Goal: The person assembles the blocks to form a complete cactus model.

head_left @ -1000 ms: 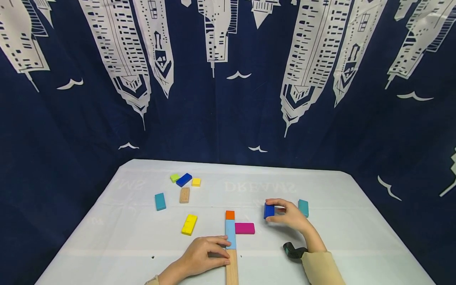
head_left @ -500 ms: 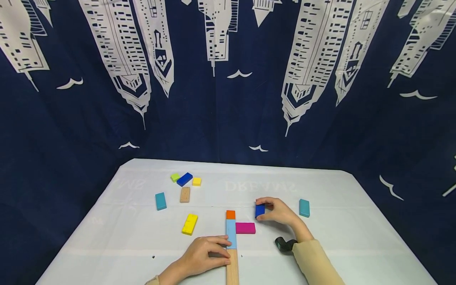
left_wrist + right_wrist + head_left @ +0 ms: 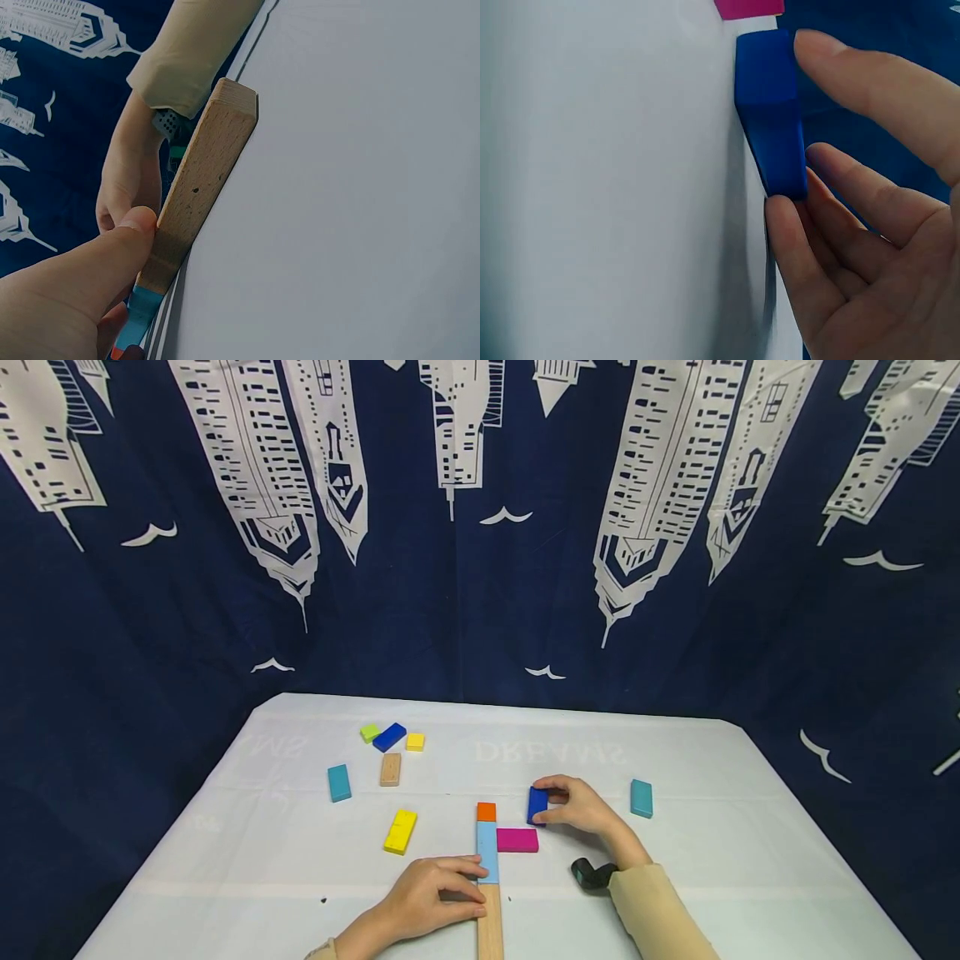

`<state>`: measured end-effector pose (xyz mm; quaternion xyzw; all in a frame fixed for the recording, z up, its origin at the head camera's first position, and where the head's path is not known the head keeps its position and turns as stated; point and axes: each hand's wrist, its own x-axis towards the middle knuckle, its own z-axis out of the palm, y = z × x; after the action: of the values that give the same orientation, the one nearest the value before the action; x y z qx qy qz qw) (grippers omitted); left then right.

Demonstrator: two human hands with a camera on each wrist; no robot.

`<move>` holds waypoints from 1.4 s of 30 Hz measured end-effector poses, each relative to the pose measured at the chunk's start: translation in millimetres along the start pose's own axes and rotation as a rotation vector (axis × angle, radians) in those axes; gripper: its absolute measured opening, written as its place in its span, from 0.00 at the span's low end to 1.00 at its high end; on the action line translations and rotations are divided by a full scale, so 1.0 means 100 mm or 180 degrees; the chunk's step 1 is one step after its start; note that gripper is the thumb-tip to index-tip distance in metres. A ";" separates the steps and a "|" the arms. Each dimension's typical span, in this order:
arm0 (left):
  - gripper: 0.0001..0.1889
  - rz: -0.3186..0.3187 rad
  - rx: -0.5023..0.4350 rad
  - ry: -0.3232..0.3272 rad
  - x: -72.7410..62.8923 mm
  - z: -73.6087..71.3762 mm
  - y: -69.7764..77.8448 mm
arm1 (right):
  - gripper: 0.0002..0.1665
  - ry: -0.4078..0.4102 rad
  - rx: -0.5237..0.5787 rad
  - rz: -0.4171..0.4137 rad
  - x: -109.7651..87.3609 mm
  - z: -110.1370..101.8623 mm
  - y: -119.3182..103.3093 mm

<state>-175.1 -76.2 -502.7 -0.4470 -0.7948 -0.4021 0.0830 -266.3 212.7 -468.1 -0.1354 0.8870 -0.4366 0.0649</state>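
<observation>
A row of blocks runs away from the near edge in the head view: a long bare-wood block (image 3: 490,927), a light blue block (image 3: 487,843), then an orange block (image 3: 486,812). My left hand (image 3: 431,897) rests its fingertips along the left side of the row, where wood meets light blue; its thumb lies against the wood in the left wrist view. A magenta block (image 3: 517,840) sits crosswise at the light blue block's right side. Just beyond it, my right hand (image 3: 588,814) pinches a dark blue block (image 3: 536,806) by its two ends, close over the table.
Behind on the left lie a yellow block (image 3: 401,832), a teal block (image 3: 339,783), a small wooden block (image 3: 390,770) and a little group of green, blue and yellow blocks. Another teal block (image 3: 641,798) is to the right. A dark blue patterned curtain (image 3: 465,593) hangs behind the table.
My right hand has carried the dark blue block leftward, from beside the right teal block to just behind the magenta one. My left hand has stayed put.
</observation>
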 end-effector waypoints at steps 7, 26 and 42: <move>0.08 -0.0031 0.0001 -0.0024 0.00 0.00 0.00 | 0.32 0.0001 0.0170 -0.0115 -0.05 0.00 0.08; 0.07 -0.0007 0.0006 -0.0010 -0.01 0.01 -0.02 | 0.25 0.0210 0.0053 -0.0386 -0.10 0.13 0.15; 0.06 0.0055 0.0047 0.0019 -0.01 0.02 -0.03 | 0.25 0.0179 0.0081 -0.0396 -0.12 0.16 0.16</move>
<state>-176.9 -76.5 -506.3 -0.4520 -0.7936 -0.3968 0.0921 -254.2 213.0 -490.5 -0.1770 0.8728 -0.4547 0.0144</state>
